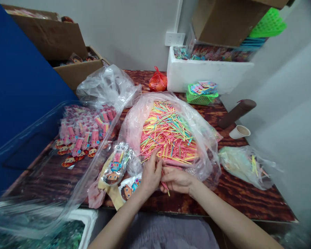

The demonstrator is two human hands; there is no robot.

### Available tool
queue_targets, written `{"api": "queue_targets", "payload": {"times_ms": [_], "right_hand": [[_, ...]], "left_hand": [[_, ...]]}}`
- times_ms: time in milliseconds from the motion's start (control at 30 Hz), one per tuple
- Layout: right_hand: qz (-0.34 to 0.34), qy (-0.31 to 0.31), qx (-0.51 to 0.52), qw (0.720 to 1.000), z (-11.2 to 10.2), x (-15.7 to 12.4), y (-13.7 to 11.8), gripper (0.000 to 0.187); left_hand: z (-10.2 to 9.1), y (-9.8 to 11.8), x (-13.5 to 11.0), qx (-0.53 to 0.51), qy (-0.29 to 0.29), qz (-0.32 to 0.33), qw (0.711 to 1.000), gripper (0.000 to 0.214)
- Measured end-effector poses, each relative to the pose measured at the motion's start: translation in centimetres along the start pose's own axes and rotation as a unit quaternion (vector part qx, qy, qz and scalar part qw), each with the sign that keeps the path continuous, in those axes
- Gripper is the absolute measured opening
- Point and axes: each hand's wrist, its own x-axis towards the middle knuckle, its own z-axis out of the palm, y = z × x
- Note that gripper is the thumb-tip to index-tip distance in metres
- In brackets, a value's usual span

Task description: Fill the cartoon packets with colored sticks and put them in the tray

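Left hand (150, 174) meets right hand (178, 180), partly hiding it, both pinching sticks (166, 187) near the table's front edge (238, 218); bare wood (245, 204) front-right!

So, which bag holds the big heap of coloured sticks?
The large open bag mid-table, just beyond the right hand; the smaller bag at right shows few sticks, the red bag none.
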Motion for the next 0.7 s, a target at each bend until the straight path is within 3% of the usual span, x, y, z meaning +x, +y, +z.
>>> {"api": "queue_targets", "payload": {"times_ms": [167, 233, 333, 400, 533, 633, 700], "right_hand": [[-0.023, 0.025, -0.026, 0.999, 0.0, -0.2, -0.7, 0.033], [-0.081, 0.067, -0.067, 0.992, 0.3, -0.5, -1.0, 0.031], [-0.212, 0.155, -0.172, 0.949, 0.3, -1.2, -0.6, 0.022], [-0.266, 0.218, -0.248, 0.906, -0.2, -1.6, 0.5, 0.017], [-0.297, 0.298, -0.32, 0.849, -1.9, -1.3, 3.9, 0.016], [-0.312, 0.309, -0.317, 0.841, -2.5, -1.0, 5.3, 0.02], [-0.314, 0.311, -0.321, 0.838, -2.4, -1.0, 5.2, 0.02]], "left_hand": [[-0.7, 0.5, -0.2, 0.053, -0.105, 0.032, 0.993, 0.027], [-1.5, 0.9, -0.4, 0.032, -0.09, 0.056, 0.994, 0.03], [-2.7, 1.2, -1.1, 0.021, -0.027, 0.067, 0.997, 0.035], [-2.8, 1.0, -1.9, 0.049, -0.024, 0.075, 0.996, 0.034], [-0.5, 0.3, -3.8, 0.14, -0.084, 0.153, 0.975, 0.047], [1.3, 0.1, -4.6, 0.213, -0.158, 0.217, 0.94, 0.062], [1.2, 0.1, -4.6, 0.229, -0.155, 0.214, 0.937, 0.064]]}}
